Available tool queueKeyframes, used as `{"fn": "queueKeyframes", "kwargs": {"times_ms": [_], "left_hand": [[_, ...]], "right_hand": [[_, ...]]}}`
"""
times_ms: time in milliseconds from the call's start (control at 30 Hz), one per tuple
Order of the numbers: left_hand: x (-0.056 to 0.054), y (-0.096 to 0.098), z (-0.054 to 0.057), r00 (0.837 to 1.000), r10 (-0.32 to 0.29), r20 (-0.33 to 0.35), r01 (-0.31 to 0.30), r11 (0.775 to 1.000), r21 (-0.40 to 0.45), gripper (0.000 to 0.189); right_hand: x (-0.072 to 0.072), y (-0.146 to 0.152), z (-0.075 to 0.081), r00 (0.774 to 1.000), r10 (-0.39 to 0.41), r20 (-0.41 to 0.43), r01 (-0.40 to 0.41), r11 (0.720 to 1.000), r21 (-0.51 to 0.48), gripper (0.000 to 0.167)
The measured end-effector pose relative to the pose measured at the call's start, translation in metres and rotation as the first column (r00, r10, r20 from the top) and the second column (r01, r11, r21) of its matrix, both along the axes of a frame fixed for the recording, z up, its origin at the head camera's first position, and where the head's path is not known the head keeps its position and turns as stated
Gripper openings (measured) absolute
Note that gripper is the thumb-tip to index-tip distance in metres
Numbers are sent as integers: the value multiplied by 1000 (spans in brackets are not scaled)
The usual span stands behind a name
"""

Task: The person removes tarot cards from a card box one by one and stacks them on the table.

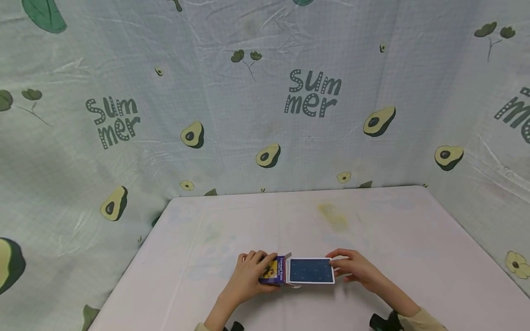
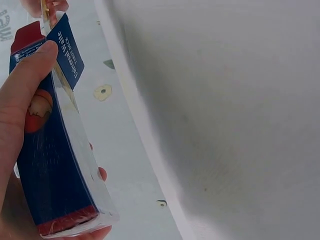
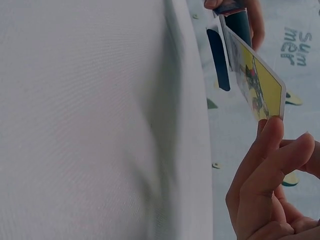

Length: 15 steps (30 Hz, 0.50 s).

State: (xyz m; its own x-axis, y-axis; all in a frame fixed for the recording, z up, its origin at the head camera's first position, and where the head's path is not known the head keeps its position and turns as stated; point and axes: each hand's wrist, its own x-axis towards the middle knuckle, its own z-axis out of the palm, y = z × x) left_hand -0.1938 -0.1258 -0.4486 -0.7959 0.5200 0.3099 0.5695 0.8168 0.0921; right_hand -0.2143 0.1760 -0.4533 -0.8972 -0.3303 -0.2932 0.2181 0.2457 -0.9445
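My left hand (image 1: 244,280) grips a tarot deck box (image 1: 271,272), blue-purple with a yellow picture, its open end facing right. In the left wrist view, the thumb lies across the box's dark blue face (image 2: 57,165) close to the raised end flap (image 2: 70,56). A stack of tarot cards (image 1: 311,270) sticks out of the box, dark blue backs with white borders upward. My right hand (image 1: 356,267) pinches the cards' outer end. From below, the right wrist view shows the yellow picture side of the bottom card (image 3: 260,82), with a fingertip at its corner.
Beneath the hands spreads a white-covered table (image 1: 248,220) with a faint yellow stain (image 1: 334,217) toward the back. Behind and beside it hangs a pale curtain (image 1: 232,105) printed with avocados and lettering. Black wrist devices (image 1: 386,322) show at the bottom edge.
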Motion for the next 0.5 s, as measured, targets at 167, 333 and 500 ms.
{"fn": "queueKeyframes", "kwargs": {"times_ms": [167, 333, 500], "left_hand": [[0, -1, 0, 1000, 10, 11, -11, 1000, 2, 74], [0, -3, 0, 1000, 20, 22, -20, 1000, 2, 75], [-1, -5, -1, 1000, 24, 3, -24, 1000, -4, 75]], "right_hand": [[-1, 5, -1, 1000, -14, 1, 14, 1000, -9, 41], [-2, 11, -4, 1000, -25, 15, 25, 1000, -16, 41], [-2, 15, -4, 998, -54, 31, 54, 999, 8, 44]]}}
